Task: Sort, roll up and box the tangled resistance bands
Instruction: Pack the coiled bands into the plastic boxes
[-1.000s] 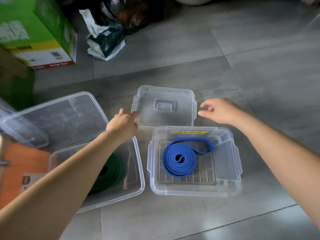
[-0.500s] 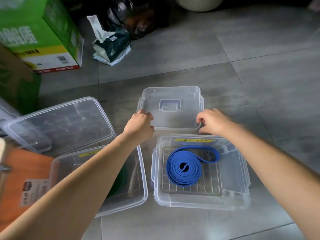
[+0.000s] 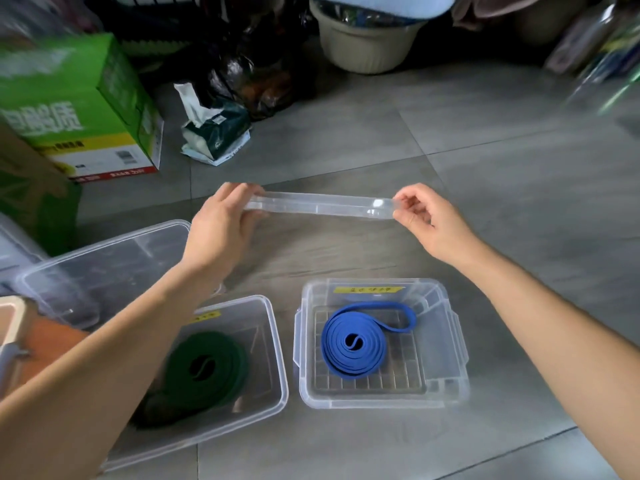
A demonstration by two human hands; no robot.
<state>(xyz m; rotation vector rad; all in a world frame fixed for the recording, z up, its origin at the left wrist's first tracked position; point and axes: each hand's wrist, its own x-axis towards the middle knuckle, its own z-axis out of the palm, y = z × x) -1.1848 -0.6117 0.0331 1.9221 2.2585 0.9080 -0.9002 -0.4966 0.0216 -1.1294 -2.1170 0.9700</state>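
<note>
A rolled blue band lies in the small clear box on the floor, right of centre. A rolled green band lies in the larger clear box to its left, partly behind my left forearm. Above the floor, beyond both boxes, I hold a clear lid edge-on. My left hand grips its left end and my right hand pinches its right end.
A second clear lid lies on the floor at left. A green carton, a tissue pack, dark bags and a beige pot stand behind. An orange object sits at the left edge.
Both hands took hold of the small lid's ends and lifted it off the floor, tilting it edge-on. The camera view tipped upward.
</note>
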